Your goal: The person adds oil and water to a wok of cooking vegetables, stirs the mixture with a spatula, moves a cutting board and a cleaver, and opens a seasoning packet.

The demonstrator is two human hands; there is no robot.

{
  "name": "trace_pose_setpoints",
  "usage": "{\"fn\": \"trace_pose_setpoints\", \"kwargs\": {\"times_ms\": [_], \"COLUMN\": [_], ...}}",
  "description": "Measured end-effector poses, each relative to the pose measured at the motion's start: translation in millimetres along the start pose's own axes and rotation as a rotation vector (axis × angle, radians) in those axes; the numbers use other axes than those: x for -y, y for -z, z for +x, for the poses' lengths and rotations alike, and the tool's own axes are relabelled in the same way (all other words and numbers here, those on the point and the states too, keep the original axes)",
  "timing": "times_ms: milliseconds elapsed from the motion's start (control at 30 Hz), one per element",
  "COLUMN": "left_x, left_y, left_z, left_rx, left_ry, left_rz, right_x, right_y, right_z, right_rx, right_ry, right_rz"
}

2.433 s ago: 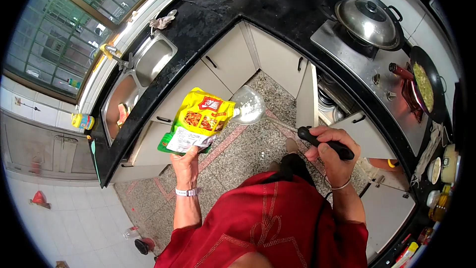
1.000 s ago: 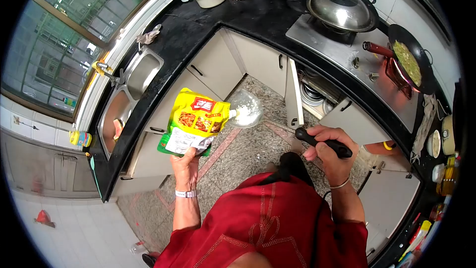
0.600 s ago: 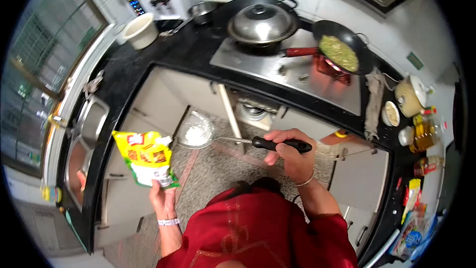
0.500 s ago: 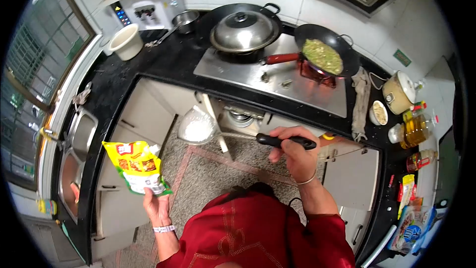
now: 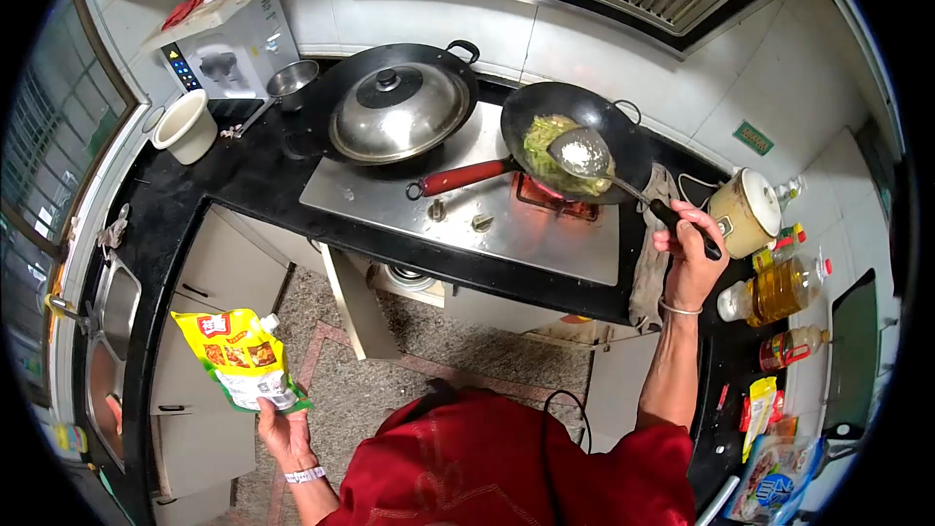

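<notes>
My right hand (image 5: 693,251) grips the black handle of a metal wok spatula (image 5: 592,158), whose broad head carries a heap of white powder. That head is over the right wok (image 5: 599,102), which holds chopped green food (image 5: 545,136) and has a red handle pointing left. The spatula hides part of the food. Down at the left, my left hand (image 5: 284,429) holds a yellow and green seasoning pouch (image 5: 234,356) by its lower end. The pouch is upright with its white spout at the top right, away from the stove.
A larger wok (image 5: 326,102) with a domed lid (image 5: 399,117) occupies the left burner. The right burner (image 5: 560,200) glows red. A cabinet door (image 5: 357,307) stands open below the counter. A rice cooker (image 5: 742,209) and oil bottle (image 5: 784,287) line the right side.
My right hand has swung the spatula with its white powder from above the floor up and right to the right wok. My left hand still holds the pouch. The view has shifted.
</notes>
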State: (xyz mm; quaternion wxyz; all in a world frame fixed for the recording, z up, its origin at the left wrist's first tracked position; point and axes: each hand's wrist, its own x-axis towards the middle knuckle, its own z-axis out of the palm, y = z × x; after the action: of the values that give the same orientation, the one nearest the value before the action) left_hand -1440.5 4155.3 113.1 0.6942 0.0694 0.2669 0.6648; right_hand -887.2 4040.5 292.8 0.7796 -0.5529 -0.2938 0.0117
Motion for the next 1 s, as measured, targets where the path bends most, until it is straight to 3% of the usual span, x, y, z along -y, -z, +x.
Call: {"fn": "trace_pose_setpoints", "kwargs": {"times_ms": [200,467,600,700,900,1000], "left_x": [25.2,42.5,45.9,50.6,52.1,47.9], "left_y": [-10.9,-28.4,-32.3,-42.1,-32.6,-13.0], "left_z": [-2.3,0.1,-0.7,-0.2,-13.6,-23.0], "left_rx": [-0.024,-0.069,-0.059,-0.045,-0.047,-0.067], "left_ry": [-0.046,-0.076,-0.068,-0.09,-0.137,-0.179], "left_rz": [0.016,-0.005,0.053,0.054,0.023,0.029], "right_x": [-47.3,-66.8,-63.2,-46.0,-70.1,-110.0], "right_y": [6.4,7.3,-2.9,-40.2,-148.6,-177.8], "right_z": [63.3,100.5,130.0,147.4,140.5,133.7], "right_rx": [-0.162,0.066,0.336,0.55,1.102,1.281], "right_ry": [-0.015,0.047,0.243,0.394,0.455,0.405], "right_rz": [-0.038,-0.317,-0.559,-0.938,-1.624,-1.654]}}
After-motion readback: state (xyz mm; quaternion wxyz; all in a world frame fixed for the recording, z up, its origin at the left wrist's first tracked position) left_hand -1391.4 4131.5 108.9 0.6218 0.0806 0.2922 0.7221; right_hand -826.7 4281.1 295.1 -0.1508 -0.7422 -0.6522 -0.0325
